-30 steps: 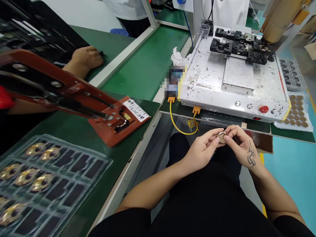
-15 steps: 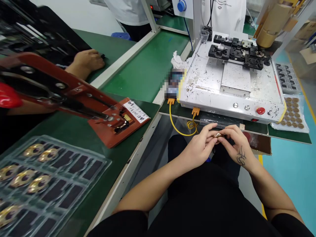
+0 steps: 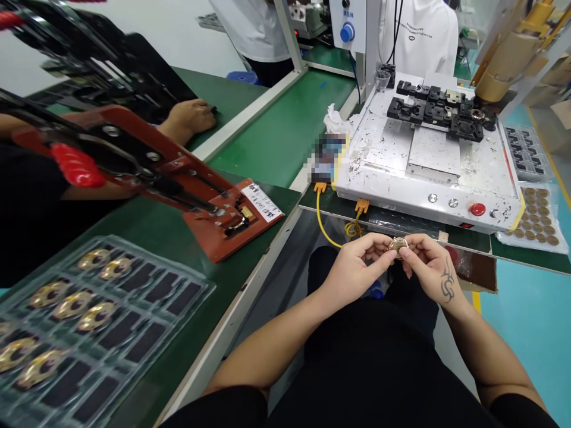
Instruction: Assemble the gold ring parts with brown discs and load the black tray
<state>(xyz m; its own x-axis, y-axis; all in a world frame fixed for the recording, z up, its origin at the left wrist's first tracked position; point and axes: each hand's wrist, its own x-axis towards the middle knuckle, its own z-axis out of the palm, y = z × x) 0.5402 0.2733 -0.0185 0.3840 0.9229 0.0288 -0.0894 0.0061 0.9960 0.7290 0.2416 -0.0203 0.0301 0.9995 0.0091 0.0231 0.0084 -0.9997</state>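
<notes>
Head view: a small round gold part [image 3: 398, 245] is held in the air at the person's lap, taken as clock centre. Left hand [image 3: 357, 261] pinches its near left side, thumb on the rim and fingers curled behind; right hand [image 3: 432, 267], dark tattoo toward the wrist, pinches the opposite side the same way. Top face tilted up, shiny; finer detail too small to tell. At 1 o'clock, a white bench machine [image 3: 383, 166] with buttons along its front carries black fixtures [image 3: 439, 113]; a gold cylinder [image 3: 499, 65] stands over their right end. At 2 o'clock, a clear tray [image 3: 526, 175] of dark parts; at 3 o'clock, just beside the machine, brown discs [image 3: 538, 229] in rows on plastic. Between 9 and 10 o'clock, a yellow cable [image 3: 322, 223] hangs near the left hand; farther out, a red-brown hand press [image 3: 209, 241] with a labelled base and red grip [image 3: 78, 166]. Between 8 and 9 o'clock, a pocketed tray [image 3: 203, 289] holds gold parts [image 3: 96, 315] on its left side; pockets to the right show dark. At 10 o'clock, beyond the press, a co-worker's hand [image 3: 191, 119] rests near the green tabletop [image 3: 241, 98].
</notes>
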